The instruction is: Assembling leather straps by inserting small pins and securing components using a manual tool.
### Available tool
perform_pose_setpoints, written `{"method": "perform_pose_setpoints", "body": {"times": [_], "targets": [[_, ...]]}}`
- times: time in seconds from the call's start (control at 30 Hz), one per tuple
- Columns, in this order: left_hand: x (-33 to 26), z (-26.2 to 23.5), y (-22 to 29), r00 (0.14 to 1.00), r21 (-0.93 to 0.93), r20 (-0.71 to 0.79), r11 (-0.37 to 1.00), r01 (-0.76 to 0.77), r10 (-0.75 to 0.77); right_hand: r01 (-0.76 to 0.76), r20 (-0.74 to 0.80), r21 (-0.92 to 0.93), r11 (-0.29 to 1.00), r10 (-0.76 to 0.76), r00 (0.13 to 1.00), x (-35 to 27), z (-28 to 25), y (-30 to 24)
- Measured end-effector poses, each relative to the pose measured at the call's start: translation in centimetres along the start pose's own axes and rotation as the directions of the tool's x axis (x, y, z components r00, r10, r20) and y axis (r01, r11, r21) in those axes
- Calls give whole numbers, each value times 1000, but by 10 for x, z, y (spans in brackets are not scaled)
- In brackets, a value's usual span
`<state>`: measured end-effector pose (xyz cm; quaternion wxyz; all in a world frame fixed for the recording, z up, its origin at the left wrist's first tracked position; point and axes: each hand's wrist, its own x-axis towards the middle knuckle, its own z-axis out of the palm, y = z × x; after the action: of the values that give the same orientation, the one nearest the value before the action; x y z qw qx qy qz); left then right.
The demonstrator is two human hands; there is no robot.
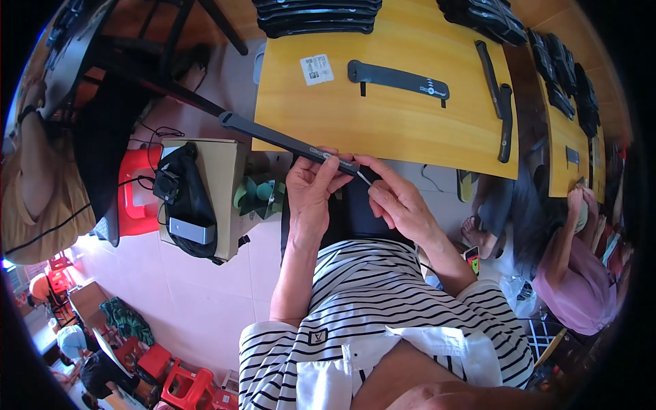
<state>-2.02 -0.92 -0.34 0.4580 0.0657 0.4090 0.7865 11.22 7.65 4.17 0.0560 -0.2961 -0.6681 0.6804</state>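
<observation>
My left hand [311,188] is closed on a long dark grey strap [270,135] with white printing, held just off the table's near edge. The strap slants from a looped far-left end down to my right hand [400,201]. Pinched in my right fingers is a thin, pale metal pointed tool [364,178], its tip against the strap's near end. I cannot make out the tip. A similar strap [396,78] lies flat on the yellow table [301,113] with two short black tabs sticking out. A white label sheet [316,69] lies left of it.
Two narrow dark straps [506,123] lie at the table's right. Black strap stacks [318,17] stand at the back. On my left, a cardboard box [236,160] bears a black bag [183,178], beside a red stool [133,191]. A person in pink [577,287] works at right.
</observation>
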Motion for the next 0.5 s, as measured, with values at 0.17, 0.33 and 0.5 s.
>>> {"method": "perform_pose_setpoints", "body": {"times": [0.17,0.33,0.5], "targets": [[2,-1,-2,1000,13,-7,1000,-23,23,32,-21,-84,996,-34,999,0,0,1],[0,3,-2,998,53,-10,997,-61,61,-36,-8,4,999,36,999,1,-2,-1],[-2,6,0,994,72,9,991,-112,111,-42,34,153,987,37,999,2,-4,4]]}}
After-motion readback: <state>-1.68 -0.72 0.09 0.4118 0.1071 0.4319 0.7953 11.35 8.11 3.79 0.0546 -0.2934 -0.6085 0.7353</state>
